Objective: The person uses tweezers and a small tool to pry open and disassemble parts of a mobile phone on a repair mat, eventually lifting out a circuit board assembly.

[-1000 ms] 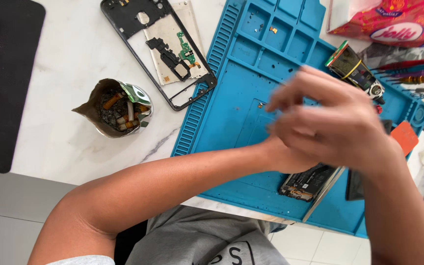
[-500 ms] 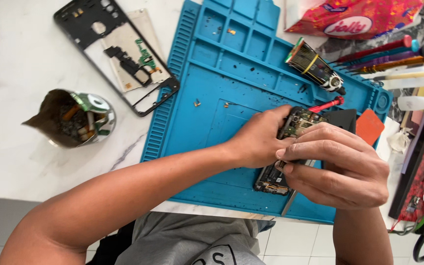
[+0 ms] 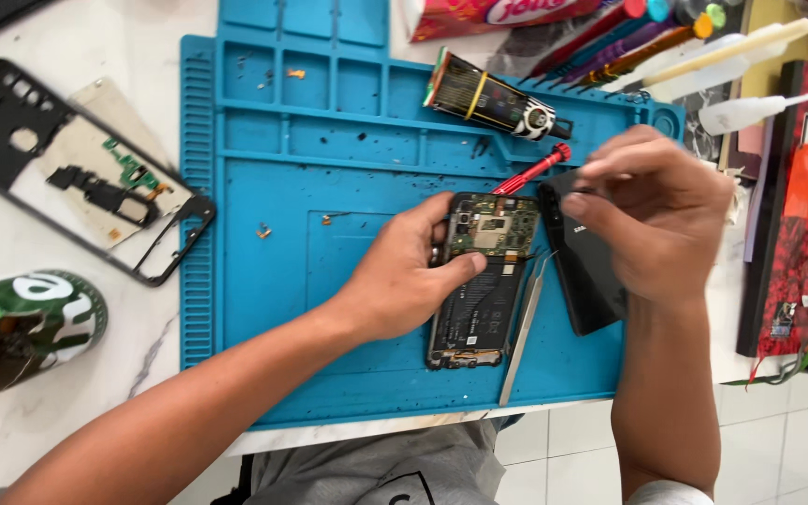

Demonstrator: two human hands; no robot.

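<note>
- My left hand (image 3: 404, 281) is resting on the blue work mat (image 3: 329, 309), fingers curled round the left edge of the opened phone (image 3: 481, 281), thumb pressing on its upper half; that grip is closing on the phone and steadying it.
- The opened phone is lying face down near the mat's middle, circuit board at the top, dark battery below.
- My right hand (image 3: 661, 220) is hovering just right of the phone, above the black back cover (image 3: 586, 266). Fingertips are pinching narrowly together; I cannot tell whether anything small is sitting between them.
- A red-handled screwdriver (image 3: 535, 170) is lying just above the phone, and metal tweezers (image 3: 524, 323) are lying along its right edge.
- A striped tube (image 3: 493, 95) is sitting on the mat's upper trays.
- On the white bench (image 3: 105, 393), left of the mat, I am seeing a black phone frame (image 3: 11, 178) and a torn green can (image 3: 35, 323).
</note>
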